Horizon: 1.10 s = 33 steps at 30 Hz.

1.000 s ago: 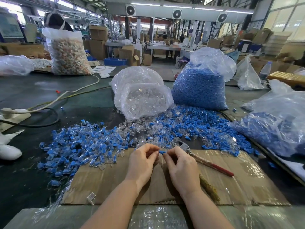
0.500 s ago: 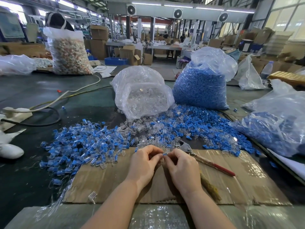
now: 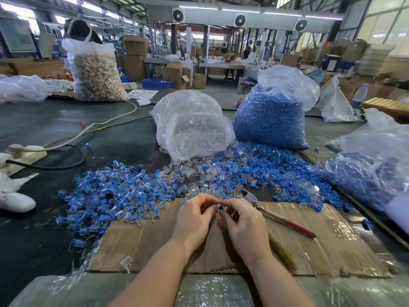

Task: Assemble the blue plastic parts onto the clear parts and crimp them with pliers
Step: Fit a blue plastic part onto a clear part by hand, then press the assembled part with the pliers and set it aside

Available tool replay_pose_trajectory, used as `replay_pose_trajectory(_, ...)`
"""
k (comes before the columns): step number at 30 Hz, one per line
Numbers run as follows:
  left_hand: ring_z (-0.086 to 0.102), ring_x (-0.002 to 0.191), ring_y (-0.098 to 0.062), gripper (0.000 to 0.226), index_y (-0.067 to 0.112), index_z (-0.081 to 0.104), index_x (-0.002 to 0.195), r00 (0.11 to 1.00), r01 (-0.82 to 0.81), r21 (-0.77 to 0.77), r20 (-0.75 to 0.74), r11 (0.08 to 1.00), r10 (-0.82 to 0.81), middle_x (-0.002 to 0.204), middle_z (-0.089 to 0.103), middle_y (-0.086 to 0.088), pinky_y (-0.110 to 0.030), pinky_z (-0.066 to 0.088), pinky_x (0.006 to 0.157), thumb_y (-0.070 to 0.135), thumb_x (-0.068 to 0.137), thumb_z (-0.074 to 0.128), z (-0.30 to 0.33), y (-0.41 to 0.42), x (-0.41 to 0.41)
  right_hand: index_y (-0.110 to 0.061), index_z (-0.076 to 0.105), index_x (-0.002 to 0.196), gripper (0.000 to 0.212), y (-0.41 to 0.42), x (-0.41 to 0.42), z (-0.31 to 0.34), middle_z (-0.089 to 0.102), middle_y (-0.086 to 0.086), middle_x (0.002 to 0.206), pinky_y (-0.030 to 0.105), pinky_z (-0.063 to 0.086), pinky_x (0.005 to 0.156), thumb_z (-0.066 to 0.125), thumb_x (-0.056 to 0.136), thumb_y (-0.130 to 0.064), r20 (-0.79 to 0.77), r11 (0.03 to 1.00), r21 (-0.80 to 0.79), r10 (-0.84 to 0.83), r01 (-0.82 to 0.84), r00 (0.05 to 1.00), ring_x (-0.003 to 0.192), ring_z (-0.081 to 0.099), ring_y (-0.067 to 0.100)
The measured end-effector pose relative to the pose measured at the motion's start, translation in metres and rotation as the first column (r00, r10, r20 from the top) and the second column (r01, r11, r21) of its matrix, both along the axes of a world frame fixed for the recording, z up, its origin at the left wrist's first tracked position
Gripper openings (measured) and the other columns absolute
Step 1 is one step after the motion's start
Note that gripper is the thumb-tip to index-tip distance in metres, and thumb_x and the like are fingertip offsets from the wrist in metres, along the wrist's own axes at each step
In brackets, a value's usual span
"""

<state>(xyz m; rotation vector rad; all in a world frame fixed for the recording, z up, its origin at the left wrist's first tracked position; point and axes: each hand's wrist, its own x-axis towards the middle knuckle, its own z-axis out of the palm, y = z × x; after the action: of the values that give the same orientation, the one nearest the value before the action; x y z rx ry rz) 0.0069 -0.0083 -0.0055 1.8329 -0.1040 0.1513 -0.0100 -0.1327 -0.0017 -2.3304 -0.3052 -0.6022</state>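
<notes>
My left hand (image 3: 194, 220) and my right hand (image 3: 243, 224) meet above a cardboard sheet (image 3: 155, 244). Between their fingertips sits a small blue plastic part (image 3: 221, 208), pinched by both hands; any clear part with it is hidden by the fingers. Pliers (image 3: 276, 216) with red handles lie on the cardboard just right of my right hand. A pile of assembled blue-and-clear pieces (image 3: 106, 196) spreads to the left. Loose clear parts (image 3: 194, 176) and loose blue parts (image 3: 265, 169) lie beyond my hands.
A bag of clear parts (image 3: 194, 134) and a bag of blue parts (image 3: 272, 116) stand behind the piles. Another bag with blue parts (image 3: 371, 171) lies at the right. A power strip with cables (image 3: 26, 151) and a white object (image 3: 15, 202) sit at the left.
My hands have stayed together over the cardboard, the fingers shifting slightly around the small blue part. Nothing else has moved.
</notes>
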Motion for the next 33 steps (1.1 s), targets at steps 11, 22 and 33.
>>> replay_pose_trajectory(11, 0.062, 0.067, -0.007, 0.015, 0.022, 0.066, 0.08, 0.999, -0.025, 0.061, 0.024, 0.998, 0.024, 0.074, 0.067, 0.003, -0.02, 0.053, 0.067, 0.007, 0.084, 0.065, 0.003, 0.0, 0.0, -0.017, 0.069, 0.095, 0.013, -0.001, -0.001, 0.0, 0.066, -0.007, 0.09, 0.024, 0.046, 0.077, 0.068, 0.082, -0.014, 0.009, 0.999, -0.031, 0.01, -0.01, 1.0, 0.085, 0.059, 0.012)
replay_pose_trajectory(22, 0.064, 0.078, -0.01, 0.015, 0.022, 0.065, 0.081, 0.998, -0.061, 0.028, 0.005, 0.998, 0.061, 0.08, 0.067, 0.003, -0.02, 0.053, 0.074, 0.007, 0.085, 0.064, 0.002, 0.001, 0.001, -0.025, 0.01, 0.148, 0.081, -0.042, -0.008, 0.012, 0.021, 0.006, 0.154, 0.058, 0.014, 0.11, 0.024, 0.084, -0.073, -0.403, 0.73, -0.633, -0.595, 0.258, 0.696, 0.14, 0.019, 0.028)
replay_pose_trajectory(33, 0.058, 0.057, -0.011, 0.009, 0.008, 0.062, 0.088, 0.974, -0.124, -0.332, -0.223, 0.935, 0.05, 0.07, 0.062, -0.008, -0.021, 0.05, 0.054, 0.001, 0.089, 0.057, 0.016, 0.004, 0.004, -0.017, 0.05, 0.11, 0.045, -0.043, -0.008, 0.029, 0.054, 0.006, 0.116, 0.031, 0.045, 0.09, 0.023, 0.097, -0.051, -0.291, 0.739, -0.659, -0.418, 0.137, 0.861, 0.105, 0.05, 0.022)
